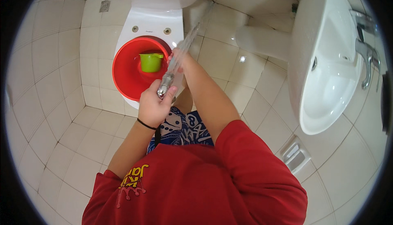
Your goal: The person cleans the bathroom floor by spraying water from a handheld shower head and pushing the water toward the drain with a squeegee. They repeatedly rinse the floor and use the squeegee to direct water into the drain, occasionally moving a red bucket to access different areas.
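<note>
Head view: both hands grip a braided silvery hose (pixel 180 55).

- The floor (pixel 61 143) is laid with pale glossy square tiles with thin grout lines.
- A white toilet (pixel 153 20) stands on it, at the top of the view.
- A red basin (pixel 127 73) rests on the toilet bowl, with a green cup (pixel 150 62) inside.
- The white washbasin pedestal (pixel 262 41) rises from the tiles on the right.

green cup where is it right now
In the head view, the green cup sits inside the red basin on the toilet, just left of the hands.
</note>
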`<action>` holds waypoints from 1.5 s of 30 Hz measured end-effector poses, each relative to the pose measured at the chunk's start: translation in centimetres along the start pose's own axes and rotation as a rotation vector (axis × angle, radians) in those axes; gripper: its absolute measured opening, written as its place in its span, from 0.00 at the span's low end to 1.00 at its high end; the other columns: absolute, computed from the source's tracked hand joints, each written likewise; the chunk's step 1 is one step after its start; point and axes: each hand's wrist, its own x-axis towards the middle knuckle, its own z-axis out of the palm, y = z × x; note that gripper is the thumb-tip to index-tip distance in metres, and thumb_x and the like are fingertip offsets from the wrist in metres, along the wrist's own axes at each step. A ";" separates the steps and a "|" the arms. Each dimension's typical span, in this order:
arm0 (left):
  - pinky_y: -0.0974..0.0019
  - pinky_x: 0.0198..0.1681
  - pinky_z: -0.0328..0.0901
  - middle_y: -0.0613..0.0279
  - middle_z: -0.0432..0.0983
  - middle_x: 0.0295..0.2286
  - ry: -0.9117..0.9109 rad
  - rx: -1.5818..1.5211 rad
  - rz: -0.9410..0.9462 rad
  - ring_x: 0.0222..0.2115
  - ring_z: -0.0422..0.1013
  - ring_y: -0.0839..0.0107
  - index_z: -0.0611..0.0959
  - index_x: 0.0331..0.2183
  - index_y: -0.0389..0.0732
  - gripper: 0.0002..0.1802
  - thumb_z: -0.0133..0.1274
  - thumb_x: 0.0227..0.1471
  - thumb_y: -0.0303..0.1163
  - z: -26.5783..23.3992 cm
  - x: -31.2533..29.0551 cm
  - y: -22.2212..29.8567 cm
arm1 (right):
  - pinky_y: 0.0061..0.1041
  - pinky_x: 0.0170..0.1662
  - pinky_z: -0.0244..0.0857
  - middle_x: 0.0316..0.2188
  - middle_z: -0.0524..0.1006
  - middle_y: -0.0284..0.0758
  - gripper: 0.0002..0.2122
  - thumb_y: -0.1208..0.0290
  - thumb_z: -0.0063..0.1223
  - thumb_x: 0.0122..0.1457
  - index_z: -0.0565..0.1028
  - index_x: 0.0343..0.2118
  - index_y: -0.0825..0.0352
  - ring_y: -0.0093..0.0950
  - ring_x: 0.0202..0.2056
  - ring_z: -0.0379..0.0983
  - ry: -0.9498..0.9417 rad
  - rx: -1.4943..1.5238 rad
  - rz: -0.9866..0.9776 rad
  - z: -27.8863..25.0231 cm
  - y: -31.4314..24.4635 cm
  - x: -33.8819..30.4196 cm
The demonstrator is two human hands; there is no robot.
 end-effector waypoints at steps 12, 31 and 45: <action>0.67 0.19 0.57 0.53 0.64 0.13 -0.049 0.048 0.070 0.13 0.58 0.63 0.72 0.25 0.34 0.17 0.55 0.47 0.39 1.8 -2.4 0.0 | 0.23 0.14 0.56 0.14 0.64 0.31 0.06 0.71 0.42 0.53 0.66 0.23 0.65 0.23 0.13 0.61 0.182 -0.055 -0.081 -19.5 -1.0 -8.0; 0.62 0.19 0.60 0.51 0.68 0.13 0.001 0.403 0.288 0.14 0.64 0.57 0.72 0.25 0.35 0.17 0.54 0.48 0.40 5.3 -6.6 1.3 | 0.27 0.13 0.56 0.12 0.66 0.33 0.06 0.75 0.45 0.46 0.67 0.28 0.70 0.25 0.12 0.64 -0.166 -0.636 -0.299 -27.4 4.0 -8.7; 0.52 0.24 0.66 0.47 0.73 0.17 -0.171 0.967 0.415 0.21 0.72 0.50 0.74 0.26 0.39 0.22 0.49 0.46 0.52 22.7 -9.4 6.3 | 0.27 0.13 0.59 0.16 0.66 0.36 0.12 0.78 0.46 0.46 0.62 0.35 0.74 0.26 0.14 0.63 0.121 -0.234 -0.043 -47.3 23.2 -23.9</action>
